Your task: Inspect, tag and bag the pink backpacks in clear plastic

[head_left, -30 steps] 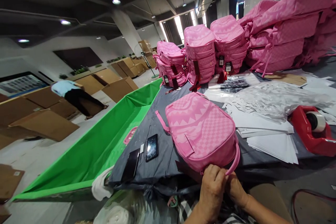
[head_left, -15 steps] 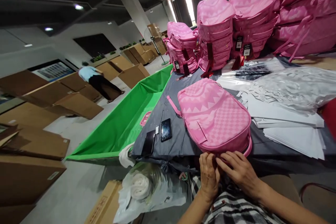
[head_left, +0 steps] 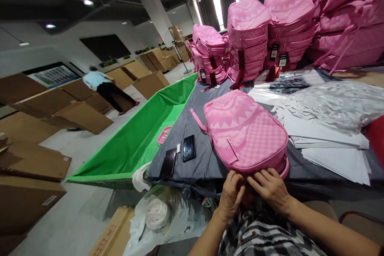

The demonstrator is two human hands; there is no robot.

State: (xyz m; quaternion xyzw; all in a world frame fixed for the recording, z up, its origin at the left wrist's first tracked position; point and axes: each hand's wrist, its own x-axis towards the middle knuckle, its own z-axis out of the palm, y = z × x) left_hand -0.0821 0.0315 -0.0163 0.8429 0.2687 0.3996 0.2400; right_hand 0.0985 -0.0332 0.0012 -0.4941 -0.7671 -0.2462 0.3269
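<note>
A pink backpack (head_left: 247,132) with a checkered, zigzag-patterned front lies flat on the dark-covered table, its near end at the table edge. Just below that end, my left hand (head_left: 232,192) is closed, thumb and fingers pinched together. Beside it, my right hand (head_left: 271,190) is bent over with curled fingers, close against the bag's near edge. A bit of dark red material (head_left: 247,199) shows between and under the hands. What the fingertips grip is hidden behind them.
Stacked pink backpacks (head_left: 249,40) stand at the back. White sheets (head_left: 336,164) and clear plastic bags (head_left: 345,102) lie right. Two phones (head_left: 189,148) lie left, beside a green fabric bin (head_left: 126,144). A plastic bag with a white roll (head_left: 157,214) sits below; a person (head_left: 105,86) stands among cartons.
My left hand has shifted slightly left, opening a wider gap between the hands. More dark red material shows there. The backpack stays in place; the view has turned slightly.
</note>
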